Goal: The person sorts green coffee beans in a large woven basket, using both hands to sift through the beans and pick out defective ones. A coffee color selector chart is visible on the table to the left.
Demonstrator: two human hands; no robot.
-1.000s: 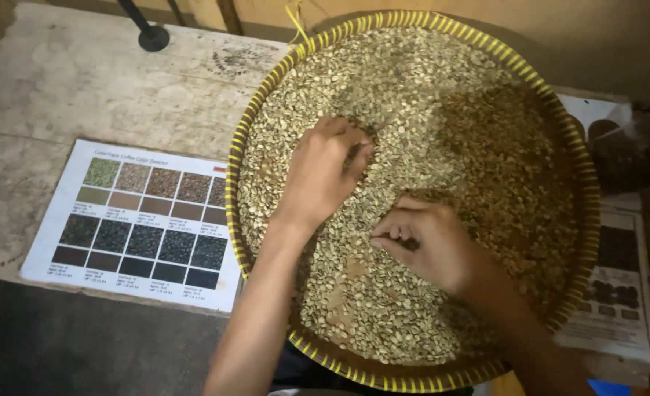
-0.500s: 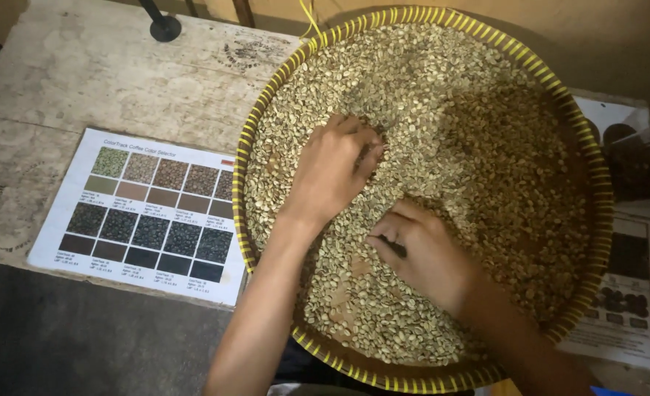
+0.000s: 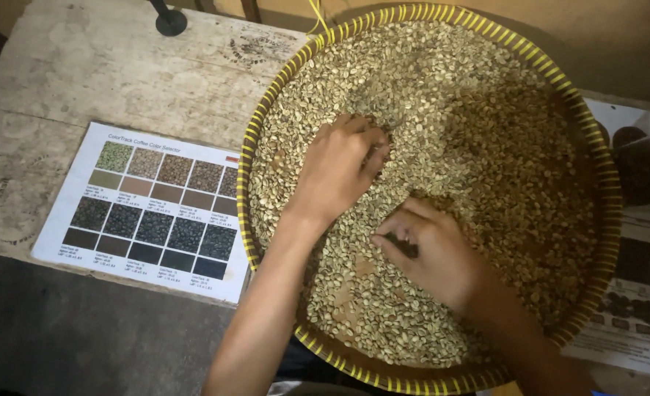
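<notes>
Two bare hands are seen in the head view, both resting inside the big round woven tray with the yellow and brown rim (image 3: 246, 220). The tray is filled with a wide layer of small pale green beans (image 3: 472, 125). The left hand (image 3: 337, 170) is laid palm down on the beans near the middle of the tray, with its fingers curled into them. The right hand (image 3: 429, 249) is set just beside it, nearer the bottom rim of the tray, and its fingers are curled as if a bean is being pinched; what is held cannot be told. Most of the beans are spread above and to the right of the hands, so lots of open room is left there. Bare woven floor is shown near the bottom rim. Left of the tray, a white paper sheet with rows of coloured squares (image 3: 149, 205) is laid flat on the worn grey wooden table (image 3: 97, 66). Right of the tray, another printed paper sheet (image 3: 633, 308) is partly tucked under the rim.
</notes>
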